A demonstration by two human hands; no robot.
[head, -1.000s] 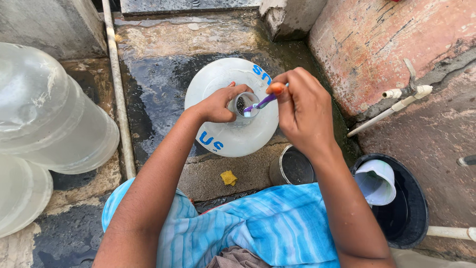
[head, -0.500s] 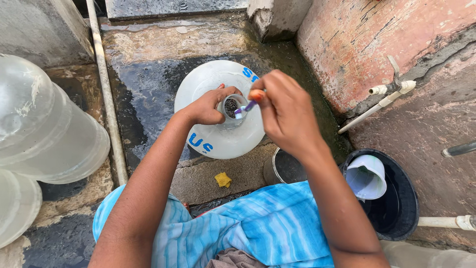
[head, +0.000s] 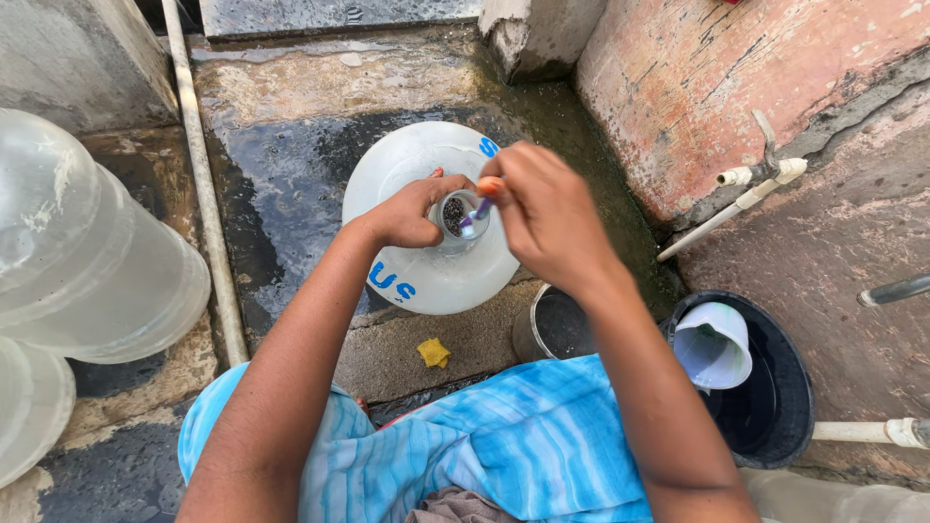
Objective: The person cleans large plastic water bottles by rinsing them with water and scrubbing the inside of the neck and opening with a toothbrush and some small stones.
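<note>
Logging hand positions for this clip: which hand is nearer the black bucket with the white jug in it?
Right. The right hand is over the big bottle, on the bucket's side; the left hand grips the bottle's neck, farther from the bucket.

my left hand (head: pixel 412 211): arm stretched forward, fingers curled in a grip, thumb side up | my right hand (head: pixel 547 213): wrist bent inward, fingers pinched shut, knuckles up | hands close together, forearms converging
</note>
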